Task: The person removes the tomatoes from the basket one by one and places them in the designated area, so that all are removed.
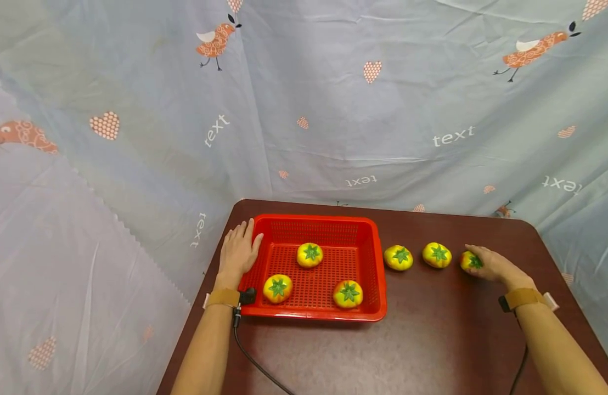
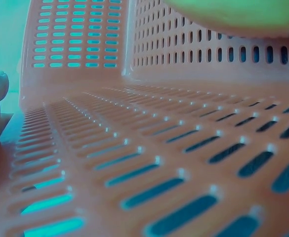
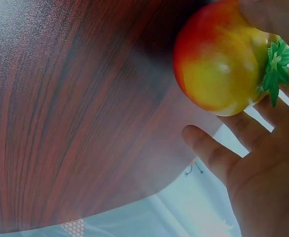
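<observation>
My right hand (image 1: 496,266) is at the far right of the row on the table, gripping a yellow-and-red toy tomato (image 3: 221,61) with a green leafy top. In the right wrist view the thumb lies over one side of it and fingers reach behind; one finger is extended apart. At the left, my left hand (image 1: 238,252) rests with straight fingers on the rim of a red plastic basket (image 1: 316,316). Inside the basket sit a tomato (image 1: 310,255) at the back, another tomato (image 1: 277,289) at front left and a third tomato (image 1: 348,294) at front right.
Between the basket and my right hand, a tomato (image 1: 398,258) and another tomato (image 1: 437,255) stand on the dark wooden table (image 1: 422,340). A printed curtain (image 1: 324,137) hangs behind the table. A black cable (image 1: 257,365) trails from the left wrist strap.
</observation>
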The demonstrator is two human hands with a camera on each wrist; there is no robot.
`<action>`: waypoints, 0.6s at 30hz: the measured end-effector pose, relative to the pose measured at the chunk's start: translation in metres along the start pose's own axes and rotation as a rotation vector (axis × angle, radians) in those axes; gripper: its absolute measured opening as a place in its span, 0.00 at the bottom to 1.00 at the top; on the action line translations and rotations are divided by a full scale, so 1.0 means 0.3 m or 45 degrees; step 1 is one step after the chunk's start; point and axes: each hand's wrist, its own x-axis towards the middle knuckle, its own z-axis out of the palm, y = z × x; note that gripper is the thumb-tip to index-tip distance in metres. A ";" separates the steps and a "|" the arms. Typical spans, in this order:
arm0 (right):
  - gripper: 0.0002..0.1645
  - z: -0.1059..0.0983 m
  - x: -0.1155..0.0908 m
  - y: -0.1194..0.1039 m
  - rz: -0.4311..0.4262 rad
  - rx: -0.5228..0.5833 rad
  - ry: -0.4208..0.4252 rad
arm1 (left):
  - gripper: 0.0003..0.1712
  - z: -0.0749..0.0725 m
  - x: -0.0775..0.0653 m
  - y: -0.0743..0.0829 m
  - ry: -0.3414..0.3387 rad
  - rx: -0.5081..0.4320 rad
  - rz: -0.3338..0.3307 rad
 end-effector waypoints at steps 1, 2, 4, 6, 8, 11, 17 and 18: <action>0.43 0.002 -0.001 0.002 -0.011 0.005 0.012 | 0.37 0.001 0.000 0.000 0.000 -0.002 -0.001; 0.43 0.005 -0.002 0.004 -0.017 0.010 0.020 | 0.37 0.001 -0.001 0.000 -0.001 -0.003 -0.002; 0.43 0.014 -0.002 0.012 -0.042 -0.007 0.052 | 0.37 0.002 -0.001 0.001 -0.003 -0.004 -0.004; 0.43 0.020 -0.002 0.018 -0.052 -0.003 0.070 | 0.37 0.003 -0.002 0.001 -0.007 -0.007 -0.006; 0.43 0.023 0.000 0.021 -0.060 -0.007 0.076 | 0.37 0.003 -0.002 0.000 -0.005 -0.008 -0.005; 0.43 0.019 0.001 0.014 -0.028 0.016 0.041 | 0.37 0.004 -0.002 0.000 -0.001 -0.012 -0.005; 0.44 0.014 0.004 0.002 0.031 -0.003 -0.006 | 0.37 0.006 -0.001 0.000 0.000 -0.017 -0.004; 0.44 0.014 0.005 0.003 0.033 -0.004 -0.007 | 0.37 0.006 -0.001 0.000 0.002 -0.017 -0.003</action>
